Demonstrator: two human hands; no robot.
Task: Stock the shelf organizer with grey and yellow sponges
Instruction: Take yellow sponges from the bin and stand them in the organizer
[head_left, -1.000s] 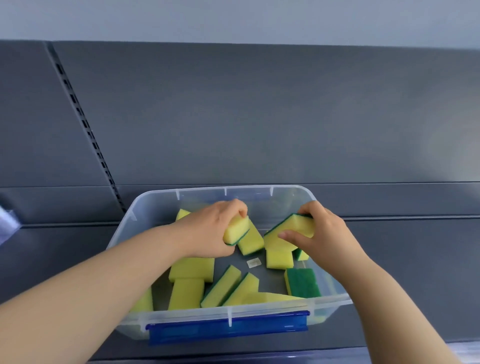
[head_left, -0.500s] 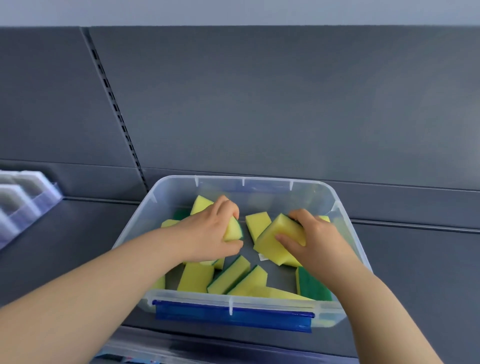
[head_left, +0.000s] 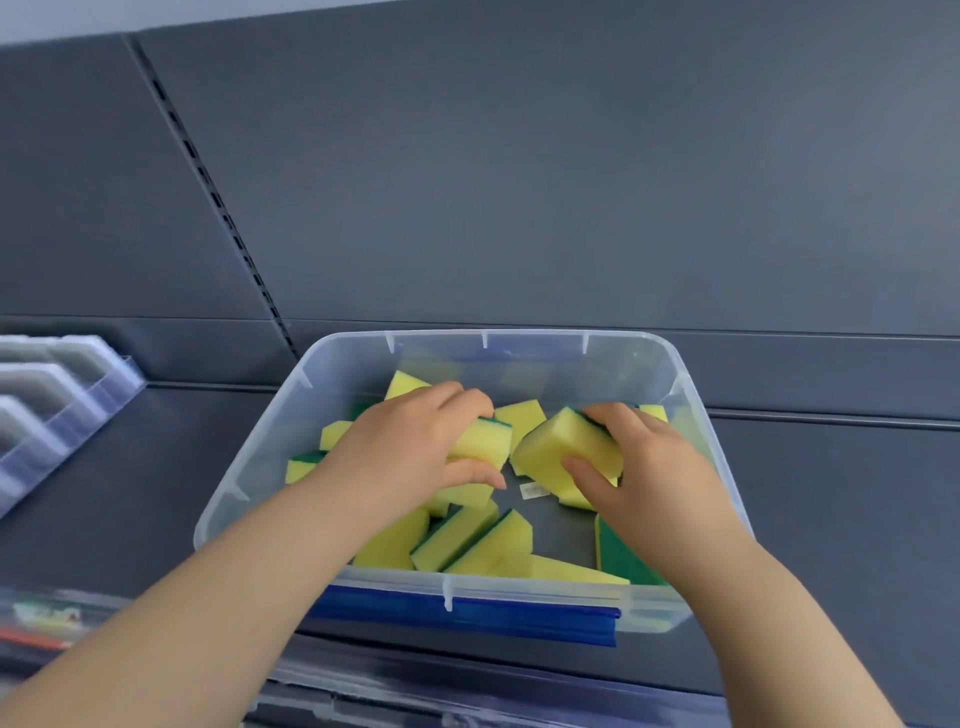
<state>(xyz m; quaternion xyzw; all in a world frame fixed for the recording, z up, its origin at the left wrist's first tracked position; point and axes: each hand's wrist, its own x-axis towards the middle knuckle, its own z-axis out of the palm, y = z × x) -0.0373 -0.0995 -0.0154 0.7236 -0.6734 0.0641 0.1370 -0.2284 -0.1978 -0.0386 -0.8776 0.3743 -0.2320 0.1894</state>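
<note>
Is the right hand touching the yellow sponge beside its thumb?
Touching. The head view shows the right hand gripping the yellow sponge, thumb in front, fingers over top.

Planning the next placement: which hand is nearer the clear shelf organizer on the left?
Left. The left hand, holding one sponge in the bin, is closer to the shelf organizer off to its left; the right hand holds another sponge farther right.

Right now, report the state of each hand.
Left hand: grips a green-backed yellow sponge inside the clear bin.
Right hand: grips a tilted yellow sponge.
</note>
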